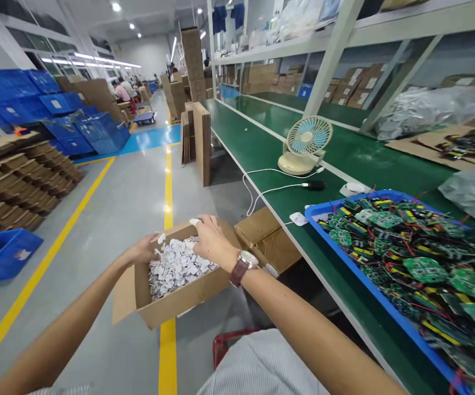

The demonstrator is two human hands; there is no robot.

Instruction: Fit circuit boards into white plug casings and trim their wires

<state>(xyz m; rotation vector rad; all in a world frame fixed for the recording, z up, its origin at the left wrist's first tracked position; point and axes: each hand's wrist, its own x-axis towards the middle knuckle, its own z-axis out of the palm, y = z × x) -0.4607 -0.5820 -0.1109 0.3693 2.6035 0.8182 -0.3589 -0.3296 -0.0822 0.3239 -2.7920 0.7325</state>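
A cardboard box (188, 302) with raised flaps holds a heap of small white plastic-looking pieces (179, 267). My left hand (143, 250) reaches over the box's left side, its fingers apart at the edge of the heap; white bits show at its fingertips, and I cannot make out whether these are pieces or finger covers. Over the far right part of the heap is my right hand (212, 240), fingers spread, with white covers on some fingertips. A watch with a dark strap (243, 266) circles the right wrist. No held piece is visible in the right hand.
A green workbench (257, 148) runs along the right, bearing a small fan (308, 140), white cables and a blue tray (323, 227) of circuit boards. A closed carton (268, 238) sits beneath its edge. Flat cardboard (201, 144) leans ahead; blue crates (101, 134) stand left.
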